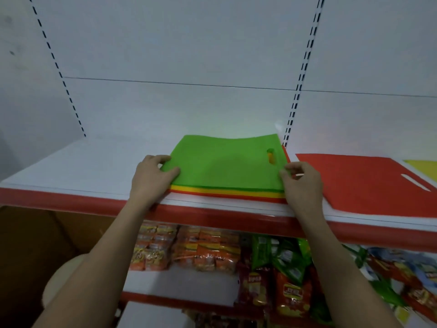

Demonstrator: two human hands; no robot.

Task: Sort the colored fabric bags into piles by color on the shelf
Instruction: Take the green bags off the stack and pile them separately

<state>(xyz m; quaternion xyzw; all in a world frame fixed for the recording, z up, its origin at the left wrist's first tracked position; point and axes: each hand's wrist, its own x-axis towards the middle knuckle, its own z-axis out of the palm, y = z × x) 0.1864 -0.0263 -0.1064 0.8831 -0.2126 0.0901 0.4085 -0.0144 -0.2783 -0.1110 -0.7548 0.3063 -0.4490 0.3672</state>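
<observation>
Both hands at the top green bag of the mixed stack

Left hand [153, 172] pinches the flat green fabric bag [224, 162] at its left edge; right hand [301, 179] grips the right edge. Lift only that layer, since yellow and red sheets lie beneath, and keep it apart from the red fabric bag [369, 183] lying to the right on the white shelf [82, 166].

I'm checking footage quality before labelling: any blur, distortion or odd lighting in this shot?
Head view: wide-angle bends the shelf edge and wall uprights; dim, bluish light; snack packets below look soft and smeared; the green bag casts a faint green glow on the back wall.
</observation>
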